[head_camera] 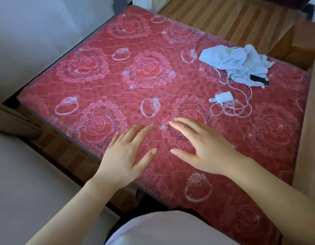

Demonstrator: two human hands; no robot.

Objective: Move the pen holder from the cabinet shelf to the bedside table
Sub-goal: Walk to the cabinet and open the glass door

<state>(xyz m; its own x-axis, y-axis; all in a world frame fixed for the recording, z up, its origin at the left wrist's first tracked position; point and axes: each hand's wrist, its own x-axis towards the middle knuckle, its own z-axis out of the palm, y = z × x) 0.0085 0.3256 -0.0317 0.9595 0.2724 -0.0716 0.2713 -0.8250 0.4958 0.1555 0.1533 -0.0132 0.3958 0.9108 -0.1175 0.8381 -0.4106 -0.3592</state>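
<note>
Two bare hands hover palm-down over the near part of a red quilted mattress patterned with roses and rings (153,71): the left hand (124,154) and the right hand (204,147), fingers spread wide, holding nothing. At far right lie a crumpled pale-blue cloth (239,62) and a white charger with coiled cable (224,98) (just beside it). No pen holder shows.

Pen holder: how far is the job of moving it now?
Nothing looks done: no pen holder, cabinet or bedside table is in view. Nothing is in hand; the left hand and right hand are open and empty over the red mattress. Fetching, carrying and placing all remain.
</note>
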